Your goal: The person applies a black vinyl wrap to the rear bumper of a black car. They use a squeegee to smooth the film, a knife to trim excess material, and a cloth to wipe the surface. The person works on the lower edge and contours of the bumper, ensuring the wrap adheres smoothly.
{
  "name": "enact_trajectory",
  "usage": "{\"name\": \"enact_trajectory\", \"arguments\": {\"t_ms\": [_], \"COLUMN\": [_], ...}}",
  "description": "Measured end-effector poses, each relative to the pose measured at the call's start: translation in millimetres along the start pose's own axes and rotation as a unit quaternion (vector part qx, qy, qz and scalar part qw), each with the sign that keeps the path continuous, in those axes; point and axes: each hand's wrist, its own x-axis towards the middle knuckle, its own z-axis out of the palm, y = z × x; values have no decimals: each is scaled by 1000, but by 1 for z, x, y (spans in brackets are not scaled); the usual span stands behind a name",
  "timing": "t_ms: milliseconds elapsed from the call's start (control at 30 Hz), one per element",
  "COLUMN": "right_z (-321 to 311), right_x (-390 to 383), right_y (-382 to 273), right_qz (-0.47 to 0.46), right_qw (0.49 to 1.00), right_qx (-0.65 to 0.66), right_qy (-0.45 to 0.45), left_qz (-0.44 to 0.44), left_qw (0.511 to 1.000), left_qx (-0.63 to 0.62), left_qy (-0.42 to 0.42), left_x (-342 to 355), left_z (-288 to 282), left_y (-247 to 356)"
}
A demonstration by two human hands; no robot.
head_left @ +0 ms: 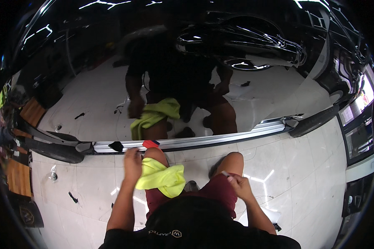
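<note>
Near the silver side step (220, 139) of a glossy black car, my left hand (133, 164) is raised beside my left knee. Its fingers are loosely apart, and nothing shows in them. Just past it, a red squeegee-like block (150, 144) and a small black piece (116, 146) rest on the step. A bright yellow-green cloth (162, 177) is draped over my left thigh. Above my right thigh, my right hand (240, 186) is closed around a small grey tool (225, 174); only its tip shows, so its kind is unclear.
The shiny black car door (187, 91) fills the space ahead and mirrors my body and the cloth. Car tires stand at the left (56, 151) and right (316, 121). Dark scraps (73, 197) and a clear crumpled piece (53, 173) lie on the pale tiled floor, left of me.
</note>
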Motion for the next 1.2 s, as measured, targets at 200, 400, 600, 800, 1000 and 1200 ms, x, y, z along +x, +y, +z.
{"name": "enact_trajectory", "arguments": {"t_ms": [200, 400, 600, 800, 1000, 1200], "right_z": [37, 118, 154, 183, 303, 342], "right_x": [-34, -6, -2, 100, 278, 380], "right_y": [73, 139, 121, 99, 185, 149], "right_qz": [-21, -19, 17, -40, -147, -86], "right_qw": [984, 967, 950, 973, 945, 883], "right_qx": [-153, -238, -295, -224, -284, -426], "right_qy": [-86, -93, -96, -37, -62, -177], "left_qz": [-134, -251, -351, -307, -392, -459], "left_qw": [979, 951, 917, 902, 844, 858], "left_qx": [135, 175, 118, 218, 209, 186], "left_qy": [-70, -43, -150, -209, -300, -139], "left_x": [-78, -129, -149, -264, -284, -287], "left_z": [-41, 49, 60, 72, 48, 23], "left_y": [-162, -308, -340, -436, -409, -373]}}
